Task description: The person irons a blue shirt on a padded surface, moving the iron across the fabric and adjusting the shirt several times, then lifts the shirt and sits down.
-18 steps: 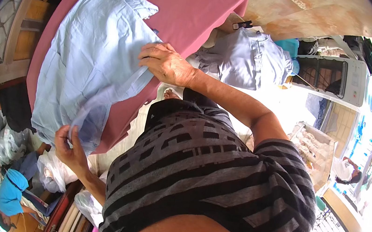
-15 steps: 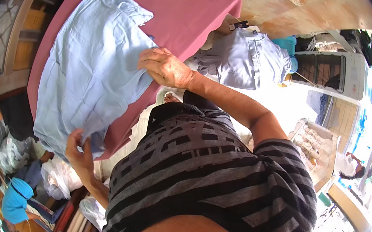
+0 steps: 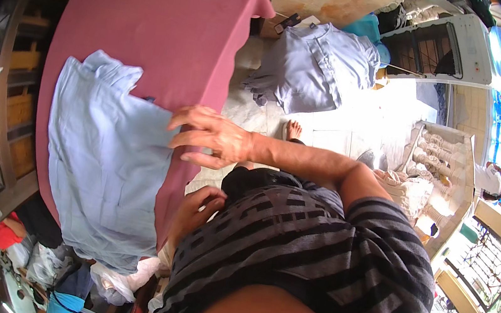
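Lying on the pink-covered table (image 3: 161, 18), the pale blue garment (image 3: 112, 170) runs lengthwise along the lower left part of the surface. Its far end shows a bunched, uneven edge; its near end reaches the table's near edge, close to white plastic bags (image 3: 113, 283). Light creases are noted across the fabric.

The right hand (image 3: 211, 140) is positioned over the table's right edge, beside the garment's right margin. Its fingers are spread and slightly bent, the thumb apart from them, with nothing seen in the grasp (contact between fingertips and fabric cannot be confirmed from this angle). The left hand (image 3: 194, 209) is near the waist of the striped shirt (image 3: 302, 245), off the garment. Its fingers are curled inward; whether they pinch anything cannot be told.

Beyond the table's right side, a grey-lavender shirt (image 3: 319, 67) is spread out, buttoned front uppermost. A bare foot (image 3: 294, 129) is visible on the pale floor (image 3: 330, 128) below that shirt.
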Demonstrator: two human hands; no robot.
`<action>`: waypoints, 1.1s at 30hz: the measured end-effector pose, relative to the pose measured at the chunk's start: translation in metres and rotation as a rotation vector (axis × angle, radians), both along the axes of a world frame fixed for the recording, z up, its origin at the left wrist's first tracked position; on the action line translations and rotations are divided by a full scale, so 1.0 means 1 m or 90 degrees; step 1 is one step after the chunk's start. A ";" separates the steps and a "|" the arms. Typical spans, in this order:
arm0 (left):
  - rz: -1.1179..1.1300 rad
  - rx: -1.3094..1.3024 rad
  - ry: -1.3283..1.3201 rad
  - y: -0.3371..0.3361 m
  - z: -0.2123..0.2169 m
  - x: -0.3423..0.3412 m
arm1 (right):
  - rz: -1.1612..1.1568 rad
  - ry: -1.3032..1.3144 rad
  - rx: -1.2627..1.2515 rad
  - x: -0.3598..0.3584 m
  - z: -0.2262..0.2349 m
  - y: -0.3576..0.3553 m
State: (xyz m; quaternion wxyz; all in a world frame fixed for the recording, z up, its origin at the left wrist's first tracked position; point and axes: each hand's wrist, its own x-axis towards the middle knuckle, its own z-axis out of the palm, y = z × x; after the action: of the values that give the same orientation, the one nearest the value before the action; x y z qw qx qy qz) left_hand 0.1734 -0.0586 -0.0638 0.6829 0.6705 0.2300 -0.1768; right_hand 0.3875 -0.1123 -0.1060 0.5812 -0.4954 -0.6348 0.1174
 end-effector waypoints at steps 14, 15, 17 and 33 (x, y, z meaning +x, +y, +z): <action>0.248 -0.418 0.286 -0.191 -0.381 0.223 | -0.632 0.036 -0.517 0.264 -0.259 -0.315; 0.323 -0.485 0.279 -0.205 -0.399 0.235 | -0.647 -0.037 -0.495 0.286 -0.264 -0.324; 0.464 -0.544 0.251 -0.230 -0.428 0.257 | -0.661 -0.143 -0.476 0.324 -0.270 -0.335; 0.746 -0.691 -0.040 -0.254 -0.461 0.329 | -0.666 -0.249 -0.656 0.376 -0.338 -0.350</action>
State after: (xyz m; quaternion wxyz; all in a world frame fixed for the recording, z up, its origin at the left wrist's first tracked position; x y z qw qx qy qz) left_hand 0.5022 -0.3130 -0.5244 0.9018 0.0195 0.4076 0.1426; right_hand 0.7636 -0.4623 -0.4439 0.1331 -0.9525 -0.2732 0.0183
